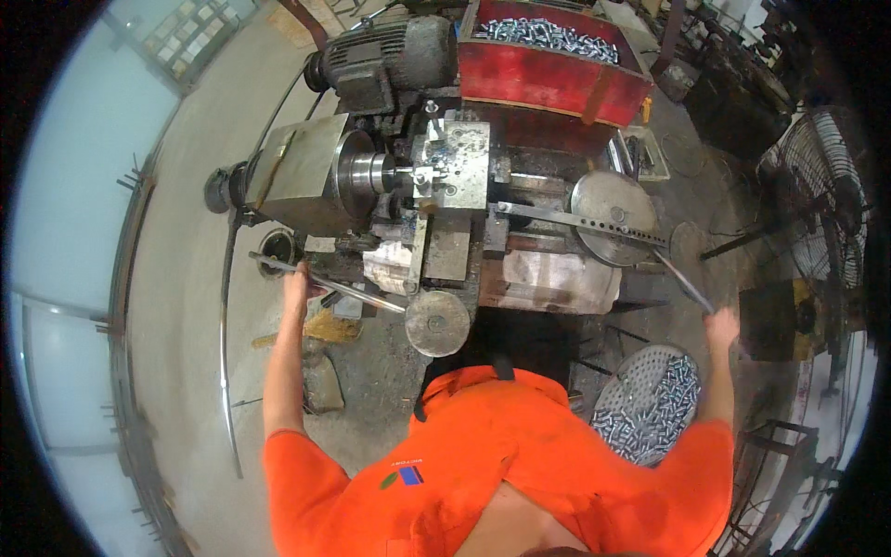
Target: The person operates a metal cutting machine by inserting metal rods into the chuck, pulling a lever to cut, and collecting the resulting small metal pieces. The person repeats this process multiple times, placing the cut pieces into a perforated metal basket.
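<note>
My left hand (295, 283) is closed around a long metal lever bar (362, 295), which runs to a small round disc (438, 323) at the near side of a lathe-like machine. On the right, my right hand (722, 327) grips the end of a metal rod handle (685, 280). That handle meets a flat bar with a row of holes (594, 223), lying across a larger round disc (613, 197). Between my arms sits the tool slide (467, 167). A shiny spindle chuck (364, 174) faces it from the left, with a thin piece at its nose.
Behind the machine stand a dark, greasy motor (394, 60) and a red bin (548, 84) heaped with small metal pieces. A perforated round pan (617, 390) at lower right holds more. A caged fan (817, 195) stands far right; a brush (329, 327) lies below my left hand.
</note>
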`<state>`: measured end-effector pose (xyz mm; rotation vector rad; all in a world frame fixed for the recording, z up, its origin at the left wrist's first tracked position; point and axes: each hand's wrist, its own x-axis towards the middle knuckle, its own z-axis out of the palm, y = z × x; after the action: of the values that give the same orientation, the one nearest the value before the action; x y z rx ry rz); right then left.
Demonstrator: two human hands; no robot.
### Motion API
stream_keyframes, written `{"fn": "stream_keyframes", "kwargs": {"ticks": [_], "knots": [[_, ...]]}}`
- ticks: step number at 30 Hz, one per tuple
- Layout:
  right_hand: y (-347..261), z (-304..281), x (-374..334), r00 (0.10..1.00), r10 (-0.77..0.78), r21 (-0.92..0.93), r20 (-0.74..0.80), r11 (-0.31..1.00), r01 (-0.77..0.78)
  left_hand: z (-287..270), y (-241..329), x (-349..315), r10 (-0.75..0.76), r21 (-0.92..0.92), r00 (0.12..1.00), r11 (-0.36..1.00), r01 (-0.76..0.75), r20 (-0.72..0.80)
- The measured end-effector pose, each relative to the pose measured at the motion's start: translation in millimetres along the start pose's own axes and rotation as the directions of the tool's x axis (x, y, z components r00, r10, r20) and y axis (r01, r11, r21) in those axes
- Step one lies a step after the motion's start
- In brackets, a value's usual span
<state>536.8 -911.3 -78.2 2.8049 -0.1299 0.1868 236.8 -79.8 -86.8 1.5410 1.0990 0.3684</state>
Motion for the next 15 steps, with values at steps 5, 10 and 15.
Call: {"fn": "stream_keyframes", "kwargs": {"ticks": [5,10,15], "knots": [[-65,-1,21,0.978,0.082,0.006,-0.191,0.997,-0.082,-23,-7,0,-0.026,-0.267,0.997,0.963,0.043,0.066],[-126,-11,-77,0.971,-0.104,0.595,-0.216,0.775,0.215,-46,-93,19,0.144,0.485,0.989,0.864,-0.132,0.012],[-167,-20,-151,0.970,-0.243,0.690,0.033,0.708,0.154,2,-104,10,0.097,0.953,0.959,0.120,-0.277,0.266]]}}
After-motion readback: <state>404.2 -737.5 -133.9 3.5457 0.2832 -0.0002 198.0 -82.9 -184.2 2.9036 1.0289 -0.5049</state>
